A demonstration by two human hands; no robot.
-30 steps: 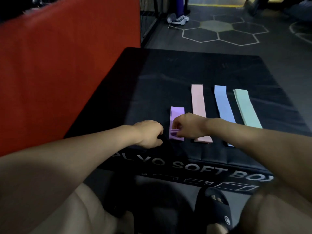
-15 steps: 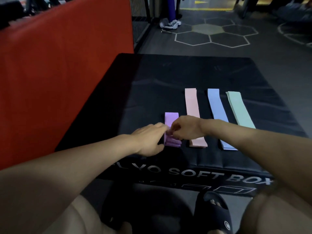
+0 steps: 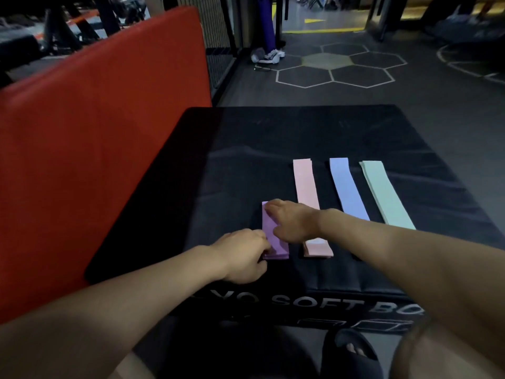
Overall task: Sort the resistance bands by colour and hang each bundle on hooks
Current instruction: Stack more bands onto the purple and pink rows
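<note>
A short stack of purple bands (image 3: pixel 274 237) lies on the black soft box (image 3: pixel 246 149), leftmost of four colour piles. My left hand (image 3: pixel 243 255) pinches the stack's near left corner with curled fingers. Reaching in from the right, my right hand (image 3: pixel 293 224) has its fingertips curled over the stack's far end. To the right lie longer stacks of pink bands (image 3: pixel 304 181), blue bands (image 3: pixel 346 187) and mint green bands (image 3: pixel 384 192), side by side. My right forearm crosses the near ends of the blue and green stacks. No hooks are in view.
A red padded block (image 3: pixel 103 138) stands against the box's left side. Dark gym floor with hexagon markings (image 3: pixel 328 67) stretches beyond, with shoes (image 3: pixel 269 56) near a fence. My sandalled foot (image 3: pixel 352 356) is below the box's front edge.
My right hand moved from the purple stack's near end up to its far end. My left hand closed in and took hold of the near corner.
</note>
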